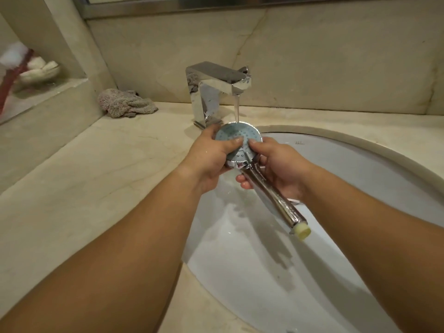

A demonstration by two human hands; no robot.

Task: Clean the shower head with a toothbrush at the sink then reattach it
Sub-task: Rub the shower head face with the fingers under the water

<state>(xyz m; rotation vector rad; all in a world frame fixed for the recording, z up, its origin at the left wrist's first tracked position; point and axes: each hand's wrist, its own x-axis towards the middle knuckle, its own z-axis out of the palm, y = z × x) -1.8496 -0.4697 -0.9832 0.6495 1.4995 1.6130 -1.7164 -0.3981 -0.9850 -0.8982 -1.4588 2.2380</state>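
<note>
A chrome shower head (240, 134) with a round grey-blue nozzle face is held over the white sink (336, 164), face up under a stream of water from the chrome faucet (216, 92). My left hand (209, 157) grips the left rim of the face, its thumb lying across the nozzles. My right hand (276, 164) holds the neck from the right, thumb tip on the face. The chrome handle runs down to the right and ends in a pale yellow threaded end (302, 231). No toothbrush is in sight.
A crumpled grey cloth (127, 103) lies on the beige stone counter (96, 176) left of the faucet. A side ledge at the far left holds a white dish (39, 73) and a blurred red item (12, 78). A stone backsplash rises behind the sink.
</note>
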